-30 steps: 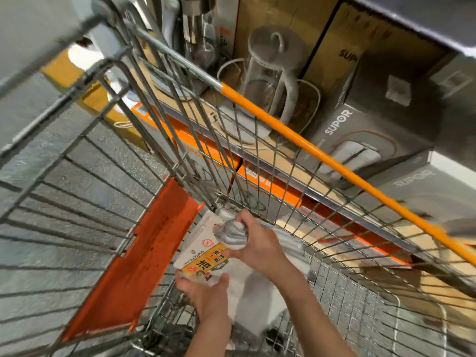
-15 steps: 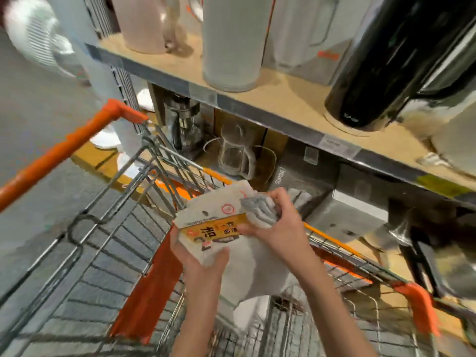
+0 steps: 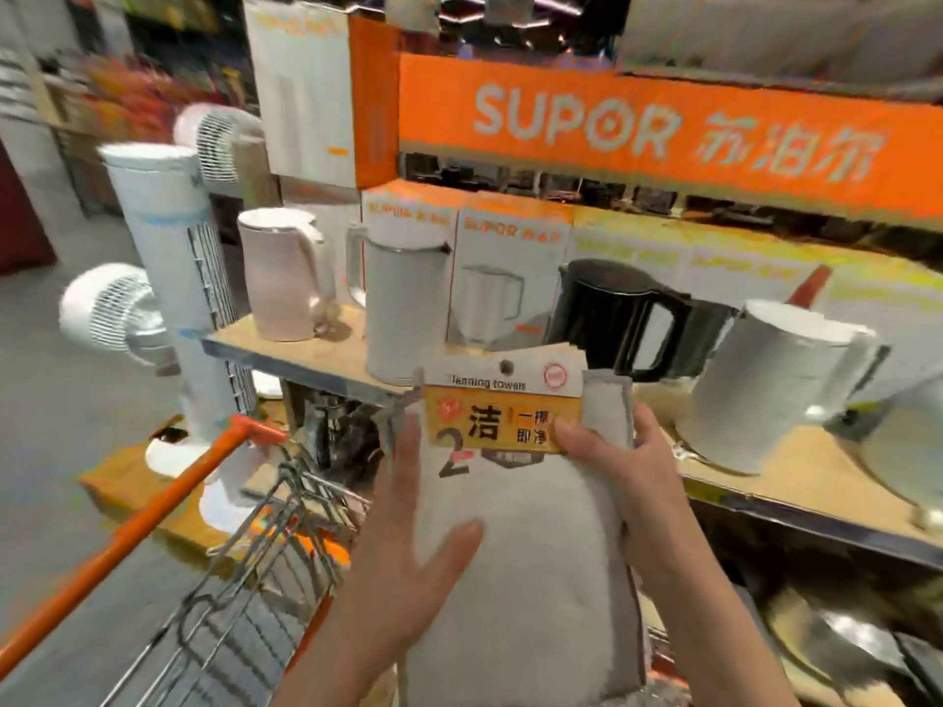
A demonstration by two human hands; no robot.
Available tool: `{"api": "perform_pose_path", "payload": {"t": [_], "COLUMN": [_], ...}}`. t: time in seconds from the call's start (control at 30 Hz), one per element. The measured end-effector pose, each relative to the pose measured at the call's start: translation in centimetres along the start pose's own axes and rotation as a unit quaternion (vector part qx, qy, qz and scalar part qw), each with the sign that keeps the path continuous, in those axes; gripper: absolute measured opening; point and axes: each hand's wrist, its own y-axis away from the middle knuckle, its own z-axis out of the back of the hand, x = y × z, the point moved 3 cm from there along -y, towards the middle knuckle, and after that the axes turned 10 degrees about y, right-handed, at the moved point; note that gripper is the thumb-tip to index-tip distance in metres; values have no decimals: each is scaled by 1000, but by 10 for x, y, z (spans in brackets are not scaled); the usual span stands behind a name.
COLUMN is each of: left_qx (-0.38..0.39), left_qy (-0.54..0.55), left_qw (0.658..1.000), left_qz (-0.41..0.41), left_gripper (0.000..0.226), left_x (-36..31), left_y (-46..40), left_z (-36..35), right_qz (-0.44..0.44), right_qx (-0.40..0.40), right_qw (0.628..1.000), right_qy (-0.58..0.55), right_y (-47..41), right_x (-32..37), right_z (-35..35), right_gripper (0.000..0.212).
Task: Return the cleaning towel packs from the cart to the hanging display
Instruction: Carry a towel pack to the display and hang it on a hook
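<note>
A cleaning towel pack [image 3: 530, 553], grey-white cloth under a white and yellow card header with a hang hole, is held upright in front of me above the cart [image 3: 245, 563]. My right hand [image 3: 612, 461] pinches the pack at the header's right end, thumb on the yellow label and fingers behind. My left hand [image 3: 413, 543] lies on the left side of the cloth with straight fingers, supporting it. No hanging display is in view.
A wooden shelf [image 3: 306, 349] straight ahead carries several kettles: pink [image 3: 280, 278], white [image 3: 403, 303], black [image 3: 617, 313] and a big white one [image 3: 775, 385]. An orange SUPOR banner [image 3: 663, 130] runs above. White fans [image 3: 168, 278] stand at left. The cart's orange handle [image 3: 153, 517] crosses lower left.
The pack has come up out of the cart to chest height and hangs flat. My view has swung up from the cart's bottom to the kettle shelf. My left hand's fingers have straightened.
</note>
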Motion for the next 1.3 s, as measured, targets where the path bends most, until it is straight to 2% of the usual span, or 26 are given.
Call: {"api": "perform_pose_path", "payload": {"t": [0.07, 0.2, 0.33, 0.4, 0.53, 0.67, 0.9, 1.0, 1.07, 1.17, 1.2, 1.3], "left_qx": [17, 23, 40, 64, 130, 211, 334, 377, 405, 464, 486, 551], "left_qy": [31, 189, 286, 314, 352, 377, 418, 423, 426, 434, 436, 466], "left_qw": [999, 976, 949, 939, 918, 892, 833, 814, 800, 764, 751, 685], "left_qz": [26, 104, 128, 126, 126, 131, 140, 125, 123, 110, 100, 96], "left_gripper": [62, 37, 32, 31, 30, 22, 26, 31, 34, 37, 41, 49], "left_x": [-12, -28, -35, -37, -34, -28, -48, -66, -78, -99, -108, -138], "left_y": [2, 2, -4, -9, -13, -8, 22, 48, 70, 113, 129, 182], "left_z": [1, 3, 2, 4, 11, 22, 38, 38, 38, 43, 46, 60], "right_qz": [-5, -6, -28, -11, 88, 45, -28, -36, -57, -119, -131, -125], "right_qx": [-21, -75, -113, -145, -221, -279, -404, -469, -517, -589, -613, -666], "right_qw": [1000, 997, 989, 980, 929, 878, 818, 768, 750, 716, 703, 669], "right_qy": [-5, 33, 90, 140, 284, 386, 409, 435, 408, 355, 335, 305], "right_y": [13, 34, 51, 60, 88, 120, 206, 254, 289, 353, 377, 452], "right_x": [12, 28, 41, 52, 73, 75, 94, 102, 104, 103, 103, 113], "right_z": [4, 8, 11, 8, -7, -28, -72, -91, -100, -111, -117, -146], "right_gripper": [58, 66, 75, 74, 86, 73, 69, 65, 63, 70, 68, 35]}}
